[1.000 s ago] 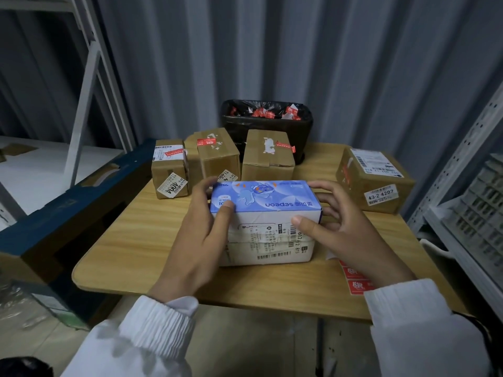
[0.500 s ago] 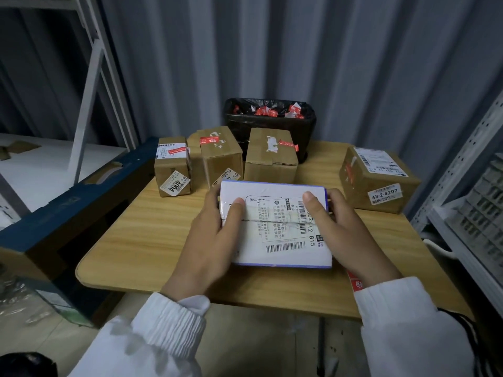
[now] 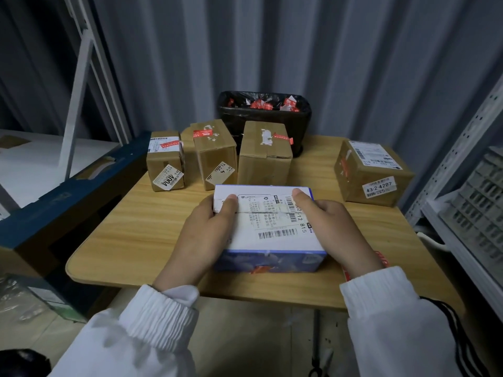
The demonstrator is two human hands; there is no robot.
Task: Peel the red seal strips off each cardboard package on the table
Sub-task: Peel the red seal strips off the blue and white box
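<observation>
A blue-and-white box point(image 3: 268, 227) with a shipping label on its top face lies at the front of the wooden table point(image 3: 130, 235). My left hand point(image 3: 201, 235) grips its left end and my right hand point(image 3: 334, 232) grips its right end, thumbs on top. A bit of red strip shows on its blue front face. Three brown packages stand behind: left point(image 3: 164, 161), middle point(image 3: 215, 156) and right point(image 3: 265, 156), each with a red seal strip on top. Another brown package point(image 3: 373, 172) sits at the far right.
A black bin point(image 3: 264, 118) holding several peeled red strips stands at the table's back. Red strips point(image 3: 381, 261) lie on the table under my right wrist. White metal shelving rises at left and right, with a grey crate point(image 3: 479, 197) on the right.
The blue-and-white box has been turned over toward me, from its blue face on top to the labelled white face on top and the blue face in front. Both hands kept hold.
</observation>
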